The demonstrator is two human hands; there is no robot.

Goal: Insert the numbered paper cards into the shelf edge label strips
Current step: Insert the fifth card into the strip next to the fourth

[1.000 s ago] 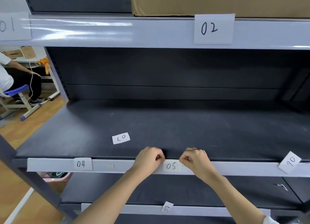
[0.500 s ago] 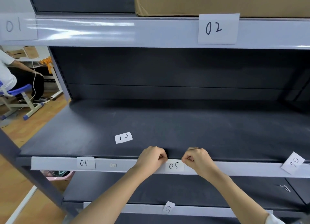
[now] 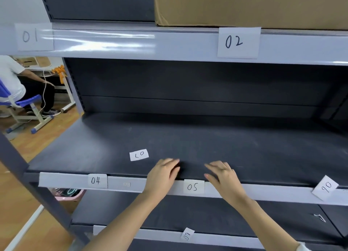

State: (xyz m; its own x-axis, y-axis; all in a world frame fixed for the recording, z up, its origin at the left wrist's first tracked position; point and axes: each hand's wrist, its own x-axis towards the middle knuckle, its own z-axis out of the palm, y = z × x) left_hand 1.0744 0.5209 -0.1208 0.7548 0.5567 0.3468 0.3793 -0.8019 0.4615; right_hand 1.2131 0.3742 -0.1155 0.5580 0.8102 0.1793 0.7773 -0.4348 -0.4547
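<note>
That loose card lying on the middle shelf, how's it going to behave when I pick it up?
The card looks like thin paper, so probably very light and floppy. It lies flat on the shelf, so it will likely slide rather than lift; pinching an edge may work best. Both hands hold nothing.

I see card 05 (image 3: 193, 187) seated in label strip (image 3: 124, 184); my left hand (image 3: 163, 175) and right hand (image 3: 222, 175) flank it, fingers relaxed over shelf (image 3: 207, 137). Card 07 (image 3: 139, 154) loose on shelf.
</note>
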